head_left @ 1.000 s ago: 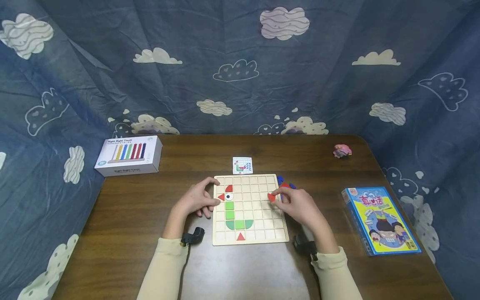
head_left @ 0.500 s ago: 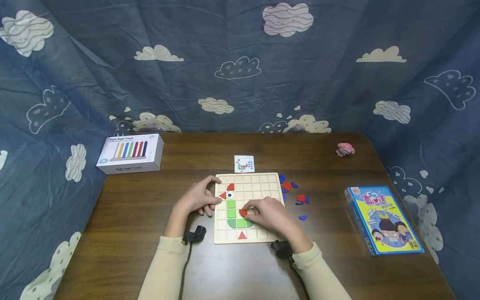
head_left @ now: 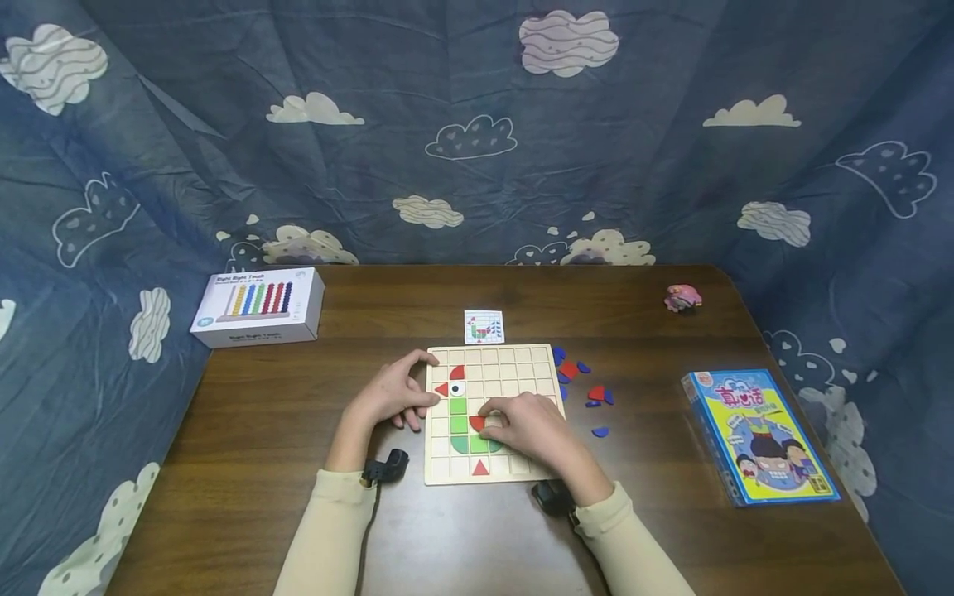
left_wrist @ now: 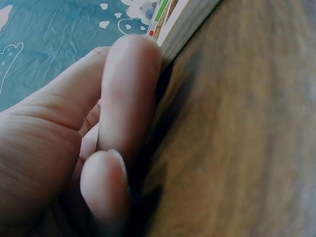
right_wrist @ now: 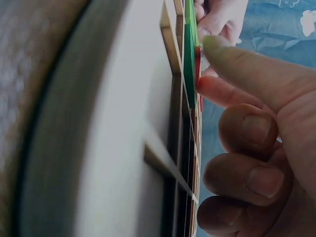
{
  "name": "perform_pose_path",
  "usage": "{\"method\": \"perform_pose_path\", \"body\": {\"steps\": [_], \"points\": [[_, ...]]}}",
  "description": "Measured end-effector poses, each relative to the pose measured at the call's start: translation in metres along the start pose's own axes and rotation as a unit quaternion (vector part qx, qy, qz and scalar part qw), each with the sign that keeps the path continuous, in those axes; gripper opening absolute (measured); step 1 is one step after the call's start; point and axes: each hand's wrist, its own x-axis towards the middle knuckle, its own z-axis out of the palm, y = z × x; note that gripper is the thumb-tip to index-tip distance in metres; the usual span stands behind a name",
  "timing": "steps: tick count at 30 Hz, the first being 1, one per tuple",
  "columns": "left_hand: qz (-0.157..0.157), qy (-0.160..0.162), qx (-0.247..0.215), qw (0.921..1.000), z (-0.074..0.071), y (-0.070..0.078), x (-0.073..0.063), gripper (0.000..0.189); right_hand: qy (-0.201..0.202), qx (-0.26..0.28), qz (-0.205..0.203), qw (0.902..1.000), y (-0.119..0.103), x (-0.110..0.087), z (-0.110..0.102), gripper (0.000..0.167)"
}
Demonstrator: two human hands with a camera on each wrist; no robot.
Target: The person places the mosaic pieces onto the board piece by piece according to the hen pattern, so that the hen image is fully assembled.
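Currently, the right hand is pinching a red piece over the grid board, its grip closed between thumb and forefinger; the piece is showing just right of a green square. The left hand is touching the board's left edge, its grip spread. Blue pieces are lying on the surface to the board's right; a picture card is lying just beyond the board.
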Motion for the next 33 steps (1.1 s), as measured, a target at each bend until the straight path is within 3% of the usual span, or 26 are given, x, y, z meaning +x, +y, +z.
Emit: {"method": "perform_pose_path", "body": {"steps": [10,17,22,26,29,33], "points": [[-0.002,0.002,0.004,1.0000,0.000,0.000,0.000,0.063,0.017,-0.013,0.002,0.9998,-0.001,0.000,0.004,0.013],[0.003,-0.002,0.000,1.0000,0.000,0.002,-0.001,0.063,0.052,0.030,0.016,0.9981,0.017,-0.003,-0.011,0.022],[0.013,-0.005,-0.003,0.9999,0.000,0.003,-0.003,0.062,0.130,0.023,0.097,0.9866,0.063,-0.010,-0.035,0.025],[0.013,-0.005,-0.004,0.9999,0.001,0.001,-0.003,0.062,0.133,0.019,0.177,0.9751,0.095,-0.014,-0.040,0.038],[0.011,-0.003,-0.005,0.9999,0.001,0.000,-0.002,0.062,0.119,0.023,0.195,0.9733,0.105,-0.014,-0.039,0.046],[0.012,-0.002,-0.007,0.9999,0.001,0.000,-0.001,0.062,0.134,0.017,0.193,0.9719,0.109,-0.013,-0.036,0.044]]}}
